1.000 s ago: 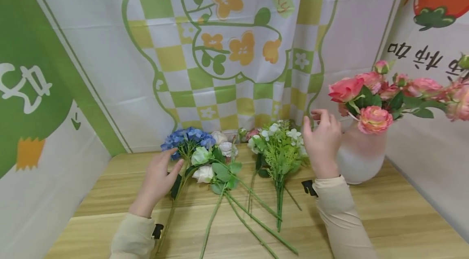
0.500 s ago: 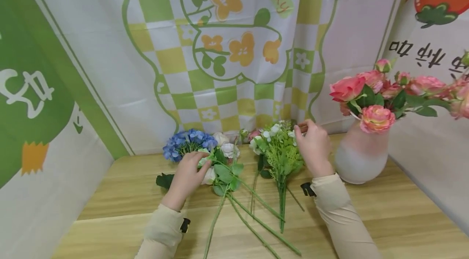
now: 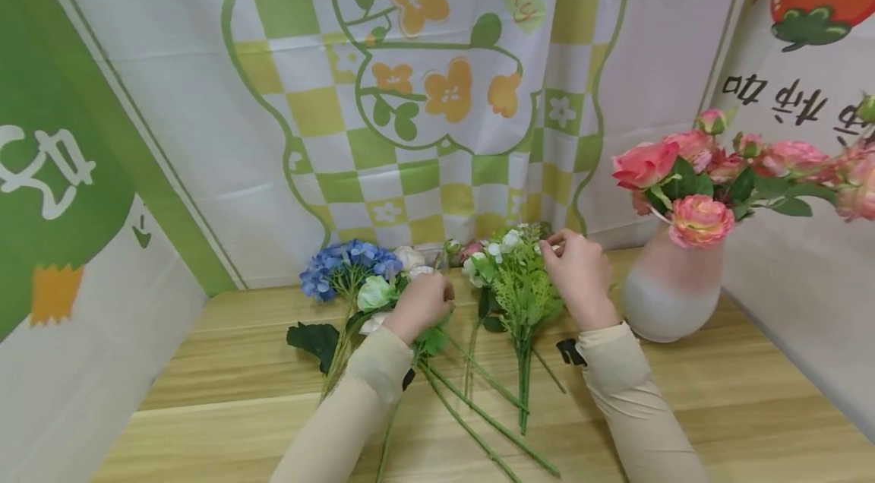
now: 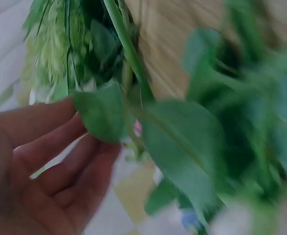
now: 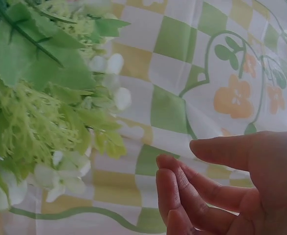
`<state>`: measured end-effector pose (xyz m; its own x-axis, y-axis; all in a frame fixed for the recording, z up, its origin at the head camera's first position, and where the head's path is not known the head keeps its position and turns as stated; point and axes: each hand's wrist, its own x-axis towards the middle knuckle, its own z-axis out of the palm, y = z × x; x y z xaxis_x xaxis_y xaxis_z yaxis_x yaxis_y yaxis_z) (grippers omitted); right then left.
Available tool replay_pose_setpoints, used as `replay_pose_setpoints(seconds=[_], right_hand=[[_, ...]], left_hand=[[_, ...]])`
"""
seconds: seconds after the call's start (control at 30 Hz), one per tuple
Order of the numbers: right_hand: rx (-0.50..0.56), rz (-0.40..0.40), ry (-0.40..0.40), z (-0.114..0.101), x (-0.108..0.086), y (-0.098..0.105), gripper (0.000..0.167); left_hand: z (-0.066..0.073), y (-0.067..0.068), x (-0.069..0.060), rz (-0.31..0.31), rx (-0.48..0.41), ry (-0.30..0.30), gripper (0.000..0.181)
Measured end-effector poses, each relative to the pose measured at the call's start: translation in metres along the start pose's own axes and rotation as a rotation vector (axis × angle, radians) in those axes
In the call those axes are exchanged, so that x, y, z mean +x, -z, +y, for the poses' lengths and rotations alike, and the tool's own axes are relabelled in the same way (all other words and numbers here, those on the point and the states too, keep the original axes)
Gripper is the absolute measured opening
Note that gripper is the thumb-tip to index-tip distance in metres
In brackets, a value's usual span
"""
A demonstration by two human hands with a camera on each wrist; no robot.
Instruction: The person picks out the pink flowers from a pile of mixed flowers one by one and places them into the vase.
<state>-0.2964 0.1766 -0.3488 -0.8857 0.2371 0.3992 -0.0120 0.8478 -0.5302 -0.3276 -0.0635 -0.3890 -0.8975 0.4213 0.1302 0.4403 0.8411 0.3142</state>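
Observation:
My left hand [image 3: 422, 304] is over the white and pale green roses [image 3: 376, 293]. In the left wrist view its fingers are loosely bent among green leaves [image 4: 182, 139]; one leaf hides the fingertips, and no firm grip shows. My right hand [image 3: 579, 274] hovers at the right side of the leafy green bunch with small white flowers [image 3: 522, 293]. The right wrist view shows its fingers [image 5: 216, 191] loosely bent, with nothing between them and the thumb, apart from the bunch [image 5: 40, 98]. A blue hydrangea [image 3: 349, 266] lies left of the roses.
A pink and white vase [image 3: 673, 293] holding pink roses [image 3: 700, 221] stands at the right. Long green stems [image 3: 478, 422] spread towards the front of the wooden table [image 3: 205, 399]. A patterned cloth [image 3: 437, 187] hangs close behind the flowers.
My left hand has moved right, from beside the hydrangea to over the roses and leaves. My right hand has shifted left from near the vase to the leafy bunch. The flowers look unmoved.

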Motion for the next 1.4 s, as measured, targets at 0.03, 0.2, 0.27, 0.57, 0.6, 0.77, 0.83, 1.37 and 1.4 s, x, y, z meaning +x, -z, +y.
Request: replay_pose_setpoints(seconds=[0.03,0.2,0.27,0.57,0.6,0.77,0.83,1.37,1.4], right_hand=[[-0.002,0.001,-0.001,-0.001,0.000,0.002,0.033],[0.002,0.000,-0.015,-0.004,0.001,0.010,0.035],[0.005,0.000,-0.014,-0.004,0.001,0.013,0.035],[0.016,-0.025,-0.021,-0.004,-0.001,0.016,0.035],[0.017,-0.022,-0.021,-0.003,-0.001,0.017,0.035],[0.019,-0.019,-0.015,-0.002,-0.001,0.020,0.036],[0.018,-0.026,-0.014,-0.002,-0.001,0.020,0.036],[0.027,-0.032,-0.026,-0.003,-0.002,0.016,0.036],[0.028,-0.033,-0.028,-0.002,-0.002,0.016,0.035]], left_hand=[[0.004,-0.002,0.006,-0.049,0.010,0.014,0.011],[0.019,-0.013,0.032,-0.087,0.096,0.052,0.029],[0.023,-0.017,0.042,-0.078,0.129,0.078,0.018],[0.030,-0.043,0.070,-0.036,0.080,0.186,0.023],[0.030,-0.045,0.072,-0.015,0.056,0.196,0.033],[0.031,-0.054,0.082,0.061,-0.104,0.255,0.059],[0.031,-0.059,0.085,0.080,-0.124,0.283,0.057],[0.024,-0.080,0.101,-0.029,-0.202,0.501,0.018],[0.022,-0.078,0.099,-0.031,-0.209,0.501,0.017]])
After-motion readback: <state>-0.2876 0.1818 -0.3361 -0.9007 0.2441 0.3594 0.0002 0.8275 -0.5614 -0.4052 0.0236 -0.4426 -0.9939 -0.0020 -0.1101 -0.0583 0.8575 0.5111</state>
